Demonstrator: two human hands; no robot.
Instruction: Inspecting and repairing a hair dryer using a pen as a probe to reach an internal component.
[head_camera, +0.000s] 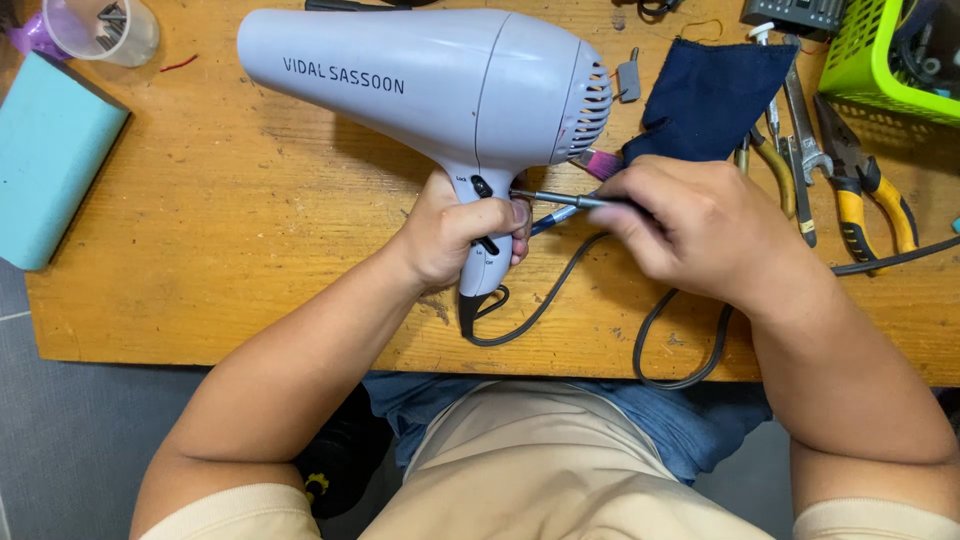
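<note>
Left hand: wrapped tight round hair dryer handle, bracing it.
Right hand: at 3 o'clock, pinching screwdriver; best kept square to handle.

Wooden counter carries everything. Teal block at left edge, overhanging counter side. Clear plastic cup at top left, small metal parts inside. Dark blue cloth at upper right. Beside cloth: wrench, yellow-handled pliers. Lime green basket in top right corner, contents unclear. Small grey clip just left of cloth. Grey floor below counter edge.
</note>
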